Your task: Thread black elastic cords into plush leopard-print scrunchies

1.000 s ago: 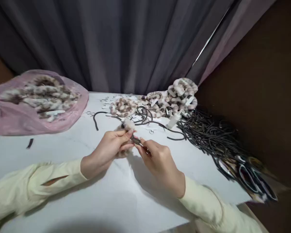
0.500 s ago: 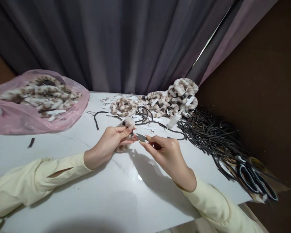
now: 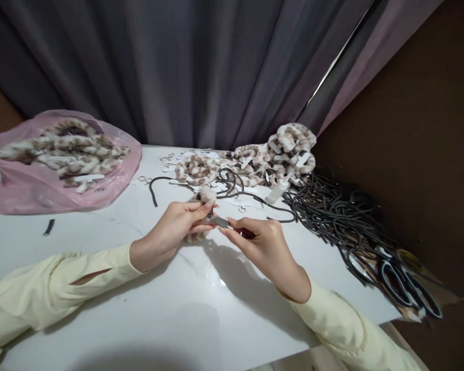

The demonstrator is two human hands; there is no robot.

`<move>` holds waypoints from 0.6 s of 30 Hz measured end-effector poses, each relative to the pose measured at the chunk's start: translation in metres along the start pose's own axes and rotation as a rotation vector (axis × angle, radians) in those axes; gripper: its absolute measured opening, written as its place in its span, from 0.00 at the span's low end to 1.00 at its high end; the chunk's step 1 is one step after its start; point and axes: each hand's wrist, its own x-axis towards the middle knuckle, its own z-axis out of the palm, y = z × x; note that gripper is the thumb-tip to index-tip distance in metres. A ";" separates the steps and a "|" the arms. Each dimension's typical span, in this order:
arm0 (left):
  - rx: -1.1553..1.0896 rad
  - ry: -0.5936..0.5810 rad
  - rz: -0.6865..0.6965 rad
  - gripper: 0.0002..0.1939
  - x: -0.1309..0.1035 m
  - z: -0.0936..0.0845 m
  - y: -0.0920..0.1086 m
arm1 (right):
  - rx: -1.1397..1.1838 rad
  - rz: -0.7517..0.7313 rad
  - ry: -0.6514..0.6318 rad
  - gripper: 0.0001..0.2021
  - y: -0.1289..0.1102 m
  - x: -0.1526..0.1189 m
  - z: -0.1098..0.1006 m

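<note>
My left hand (image 3: 174, 225) is closed on a fluffy white-and-brown plush piece (image 3: 208, 195) with a dark section, above the middle of the table. Part of that piece shows below the fingers, and the rest is hidden by the hand. Between thumb and fingers my right hand (image 3: 263, 243) pinches a small flat grey piece (image 3: 221, 222), pointed toward the left. Its tip meets the dark section beside my left fingertips. Whether it is a blade or some other flat part I cannot tell.
A pink plastic bag (image 3: 127, 178) of plush pieces lies at the left. Fluffy rings (image 3: 197, 170) with white tags sit at the back, near a small bottle (image 3: 278, 190). Black cords (image 3: 332, 206) heap at the right, with large scissors (image 3: 396, 283) at the table's edge.
My right hand has shifted slightly left and down, bringing the grey piece against the plush piece's dark section. My left hand keeps its grip with hardly any movement.
</note>
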 end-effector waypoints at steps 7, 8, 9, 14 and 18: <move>0.013 -0.014 -0.004 0.16 -0.002 0.002 0.003 | -0.010 -0.040 0.031 0.14 0.001 0.000 0.002; 0.017 -0.016 -0.002 0.16 -0.002 0.001 0.002 | -0.013 -0.049 0.030 0.14 0.001 0.000 0.003; 0.017 -0.019 -0.002 0.16 -0.002 0.001 0.001 | -0.019 -0.060 0.031 0.14 0.001 0.000 0.003; 0.005 -0.028 -0.019 0.16 -0.001 -0.002 -0.003 | -0.063 -0.099 0.042 0.15 0.000 -0.002 0.009; -0.012 -0.015 -0.019 0.15 0.000 -0.003 -0.005 | -0.091 -0.110 0.046 0.14 -0.002 -0.004 0.012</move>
